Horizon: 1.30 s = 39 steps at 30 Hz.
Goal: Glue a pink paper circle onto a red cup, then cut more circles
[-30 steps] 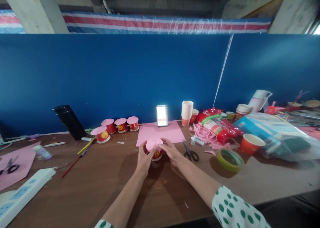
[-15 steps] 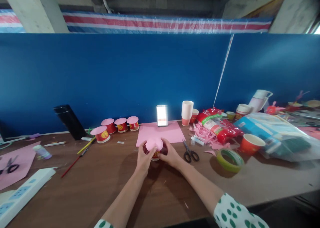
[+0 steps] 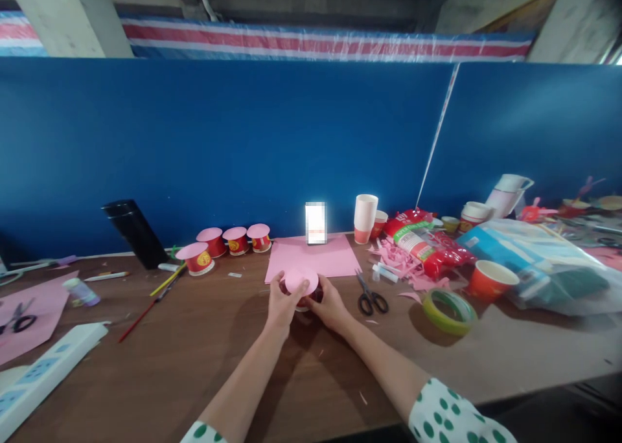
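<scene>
Snugly held between both bare hands, near the front edge of the pink sheet (image 3: 315, 256) on the brown table (image 3: 214, 339): a pink paper disc (image 3: 304, 278) on top of a short red cup (image 3: 300, 304). From the left hand (image 3: 282, 306), a pinch, with thumb flat on the disc and fingers curled at its left edge. From the right hand (image 3: 332, 305), a wrap around the cup's right side, with thumb low at the front. Impossible to tell the exact hold of the fingertips behind. Probably very light to lift, and more dry than slippery. Apt to crease or bend at the disc under a hard thumb, and to dent at the thin cup wall. Best to grip low on the cup, with only a soft, flat touch on top. Farther out, black-handled scissors (image 3: 368, 293) near the right hand, then a yellow-green tape roll (image 3: 440, 320) beyond; well to the left, four similar disc-topped cups (image 3: 236, 243).
</scene>
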Available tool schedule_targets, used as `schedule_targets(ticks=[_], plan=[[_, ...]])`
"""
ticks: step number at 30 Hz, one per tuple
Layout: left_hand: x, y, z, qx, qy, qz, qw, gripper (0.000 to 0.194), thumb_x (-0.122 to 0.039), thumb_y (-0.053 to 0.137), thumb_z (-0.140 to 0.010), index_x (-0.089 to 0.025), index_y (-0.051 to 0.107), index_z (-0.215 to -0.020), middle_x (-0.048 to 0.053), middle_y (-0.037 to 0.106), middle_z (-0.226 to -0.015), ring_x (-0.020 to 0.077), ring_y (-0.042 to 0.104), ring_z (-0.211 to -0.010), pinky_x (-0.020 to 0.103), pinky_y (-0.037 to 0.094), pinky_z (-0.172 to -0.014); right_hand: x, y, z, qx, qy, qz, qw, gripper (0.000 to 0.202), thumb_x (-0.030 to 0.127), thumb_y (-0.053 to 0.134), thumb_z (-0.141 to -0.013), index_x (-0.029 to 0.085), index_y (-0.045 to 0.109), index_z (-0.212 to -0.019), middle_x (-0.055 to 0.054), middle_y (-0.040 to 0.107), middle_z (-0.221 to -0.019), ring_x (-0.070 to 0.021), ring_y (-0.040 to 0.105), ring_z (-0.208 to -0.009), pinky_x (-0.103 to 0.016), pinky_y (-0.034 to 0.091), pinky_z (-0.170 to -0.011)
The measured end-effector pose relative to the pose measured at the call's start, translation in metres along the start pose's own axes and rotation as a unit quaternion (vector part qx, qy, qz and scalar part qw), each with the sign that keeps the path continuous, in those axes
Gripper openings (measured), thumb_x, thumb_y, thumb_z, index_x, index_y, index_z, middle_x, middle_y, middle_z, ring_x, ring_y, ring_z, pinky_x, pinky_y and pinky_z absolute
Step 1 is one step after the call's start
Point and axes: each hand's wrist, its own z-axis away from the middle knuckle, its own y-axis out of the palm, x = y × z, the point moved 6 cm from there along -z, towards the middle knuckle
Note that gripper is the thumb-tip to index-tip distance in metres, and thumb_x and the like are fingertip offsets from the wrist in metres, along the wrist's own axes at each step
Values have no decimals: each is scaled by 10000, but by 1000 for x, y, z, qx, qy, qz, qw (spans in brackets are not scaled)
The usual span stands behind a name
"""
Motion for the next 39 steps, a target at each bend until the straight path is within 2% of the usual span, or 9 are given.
schedule_targets(ticks=[4, 9, 14, 17, 23, 27, 31, 34, 39], plan=[[-2, 1, 1, -30, -12, -47, 998, 796, -322, 774, -530, -176, 367, -1199, 109, 512, -1088, 199, 555, -960, 331, 465, -809, 3, -1, 1, -5, 7, -5, 1000, 498, 187, 650, -628, 218, 518, -1107, -60, 597, -1055, -234, 535, -932, -373, 407, -841], [-6, 1, 4, -37, -15, -53, 998, 775, -304, 775, -529, -172, 387, -1187, 110, 514, -1090, 201, 555, -964, 331, 463, -814, 6, -2, 1, -3, -6, 16, 1000, 468, 182, 639, -636, 213, 524, -1088, -54, 603, -1027, -221, 542, -905, -357, 410, -820], [-1, -3, 2, 6, -9, 20, 1000, 685, -297, 743, -593, -174, 403, -1174, 107, 551, -1080, 177, 573, -955, 299, 455, -830, 4, -1, 1, -3, -1, 26, 1000, 487, 234, 664, -637, 205, 510, -1097, -64, 601, -1022, -220, 548, -885, -346, 423, -788], [2, -5, 1, 10, -7, 39, 999, 650, -285, 750, -588, -181, 433, -1146, 102, 563, -1078, 173, 585, -942, 287, 461, -819, 4, -1, 0, -2, 3, 35, 999, 486, 213, 659, -631, 209, 513, -1095, -59, 604, -1014, -215, 549, -867, -346, 422, -786], [0, -5, 2, 19, -4, 42, 999, 664, -297, 743, -598, -181, 414, -1163, 114, 556, -1105, 186, 565, -999, 299, 443, -862, 3, -1, 0, -4, 1, 13, 1000, 490, 216, 662, -626, 219, 515, -1093, -57, 602, -1028, -224, 546, -904, -350, 415, -807], [0, -9, 5, 64, -1, 36, 997, 766, -265, 758, -567, -186, 362, -1218, 131, 500, -1194, 216, 506, -1095, 331, 400, -923, -2, -2, 0, -12, -5, 16, 1000, 509, 260, 668, -632, 200, 507, -1112, -75, 591, -1058, -237, 540, -936, -355, 412, -822], [-5, -9, 10, 145, 48, -24, 988, 881, -165, 789, -461, -185, 371, -1236, 135, 472, -1245, 253, 447, -1155, 376, 352, -962, -1, -4, 1, -16, -20, 20, 999, 515, 250, 653, -650, 199, 492, -1136, -80, 580, -1086, -247, 520, -992, -365, 397, -860], [-11, -7, 15, 179, 110, -84, 974, 774, -129, 753, -481, -169, 436, -1185, 120, 539, -1168, 251, 503, -1086, 379, 369, -940, 2, -3, 1, -3, -23, 11, 1000, 529, 226, 652, -650, 209, 481, -1150, -75, 578, -1104, -251, 519, -1006, -369, 397, -870], [-10, -12, 13, 129, 177, -172, 961, 600, -165, 680, -583, -167, 456, -1140, 101, 596, -1060, 226, 575, -945, 359, 430, -850, 7, 0, 3, 10, -22, 12, 1000, 501, 266, 648, -680, 203, 489, -1150, -78, 593, -1088, -245, 548, -970, -366, 422, -850]])
